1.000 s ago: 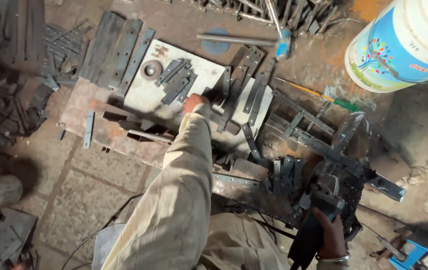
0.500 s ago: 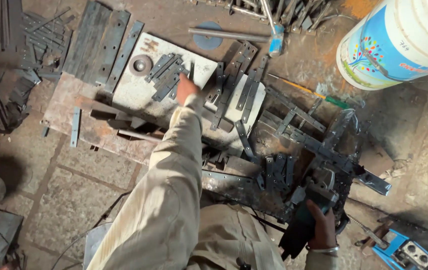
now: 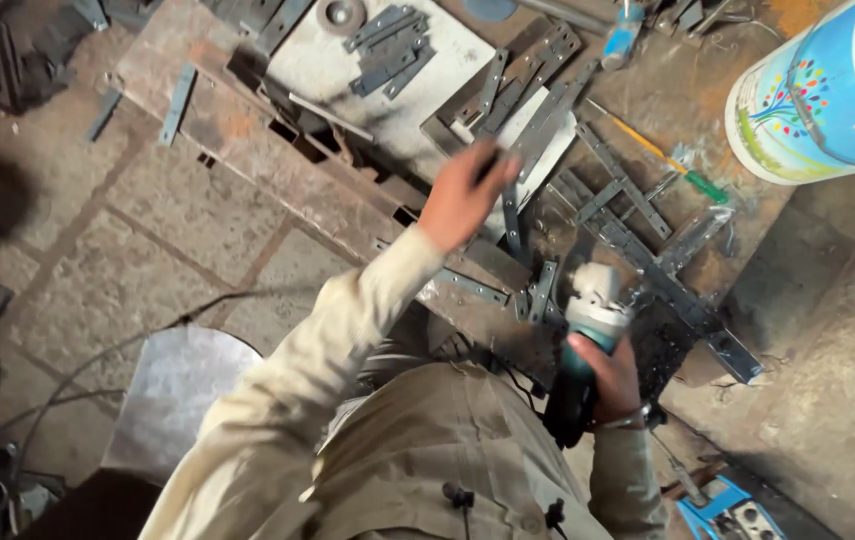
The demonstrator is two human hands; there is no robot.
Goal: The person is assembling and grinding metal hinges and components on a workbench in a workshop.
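L hand (image 3: 462, 195) is stretched fwd over the worktop (image 3: 207, 110), fingers closed around a flat steel strip (image 3: 512, 215); the strip is seen below the hand, hanging down twd the worktop edge, its upper end pinched at the fingertips. Motion blur on the hand, so exact contact pts can't be told. R hand (image 3: 612, 375) is wrapped tight round the body of an angle grinder (image 3: 587, 330), held low nr the lap, white head end pointed twd the worktop, dark rear end pointing back twd the person.

Just ahead of the L hand a white board (image 3: 387, 100) is laid on the worktop, w/ several short grey metal strips (image 3: 387, 40) grouped on it & a round disc (image 3: 340, 14) at its top edge. Right of the hand, crossed steel bars (image 3: 627, 215) are spread over the rusty surface. A screwdriver w/ green handle (image 3: 692, 178) is lying nr them. A white & blue plastic bucket (image 3: 827, 90) is standing at upper right. Paved stone floor (image 3: 77, 270) is seen at left.
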